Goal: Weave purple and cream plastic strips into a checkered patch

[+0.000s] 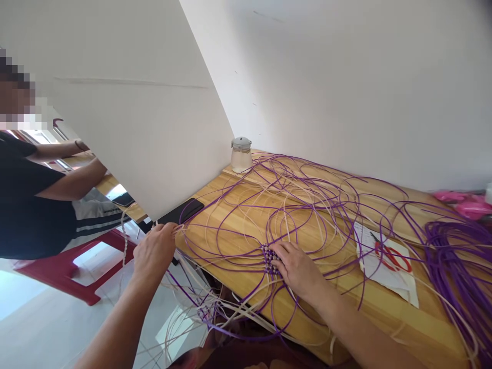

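A small purple and cream woven piece (268,259) lies on the wooden table, with long loose strands fanning out from it on all sides. My right hand (300,269) grips its right edge with bent fingers, covering part of the weave. Off to the left, near the table's corner, my left hand (156,251) is closed round some cream strands (179,230). Their far ends are hard to follow among the other strands. Below the table edge hangs another tangle of purple and cream strands (207,310).
At the back stands a lidded glass jar (241,155). A black phone (180,214) lies by the partition (154,123). On the right are red-handled scissors (392,257) on paper (408,289), a purple coil (457,266) and pink bags (471,205). A person (31,200) sits at left near a red stool (65,277).
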{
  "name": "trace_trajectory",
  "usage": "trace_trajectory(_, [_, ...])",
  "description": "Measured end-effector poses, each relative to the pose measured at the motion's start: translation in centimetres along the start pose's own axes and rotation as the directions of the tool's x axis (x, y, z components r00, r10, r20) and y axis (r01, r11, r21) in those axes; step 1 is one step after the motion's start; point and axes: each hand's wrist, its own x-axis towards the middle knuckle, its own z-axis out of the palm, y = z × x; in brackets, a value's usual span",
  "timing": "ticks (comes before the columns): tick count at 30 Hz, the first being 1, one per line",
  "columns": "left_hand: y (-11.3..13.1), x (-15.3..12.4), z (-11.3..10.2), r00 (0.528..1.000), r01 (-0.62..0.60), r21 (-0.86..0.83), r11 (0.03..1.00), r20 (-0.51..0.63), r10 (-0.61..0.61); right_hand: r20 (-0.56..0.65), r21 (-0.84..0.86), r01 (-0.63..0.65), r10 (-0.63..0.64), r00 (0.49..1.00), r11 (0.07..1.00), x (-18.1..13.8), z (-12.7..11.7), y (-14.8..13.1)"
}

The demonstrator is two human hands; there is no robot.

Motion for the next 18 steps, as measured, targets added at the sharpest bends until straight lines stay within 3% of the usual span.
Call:
trace_trajectory(5, [3.2, -0.1, 0.4, 0.994, -0.073, -0.061, 0.996, -0.083, 0.068, 0.001, -0.077, 0.029, -0.029, 1.0, 0.997, -0.1, 0.1, -0.2])
trace_trajectory(9, [7.3, -1.3, 0.5, 0.959, -0.261, -0.174, 0.95, -0.16, 0.234, -0.003, -0.176, 0.014, -0.015, 1.0, 0.984, -0.2, 0.3, -0.4])
trace_trajectory(11, [9.4, -3.0, 0.8, 0.93, -0.367, -0.27, 0.89, -0.075, 0.361, -0.011, -0.233, -0.024, 0.022, 1.0, 0.972, -0.3, 0.4, -0.6])
trace_trajectory(13, [11.2, -5.5, 1.1, 0.862, -0.458, -0.356, 0.814, 0.044, 0.505, -0.016, -0.285, -0.086, 0.085, 0.996, 0.955, -0.4, 0.2, -0.8])
trace_trajectory(15, [12.5, -7.8, 1.4, 0.805, -0.521, -0.386, 0.761, 0.074, 0.589, -0.023, -0.325, -0.158, 0.16, 0.987, 0.932, -0.5, -0.1, -0.9])
trace_trajectory(18, [12.9, -9.7, 1.9, 0.803, -0.54, -0.349, 0.766, 0.059, 0.593, -0.027, -0.362, -0.237, 0.243, 0.97, 0.902, -0.6, -0.6, -0.7])
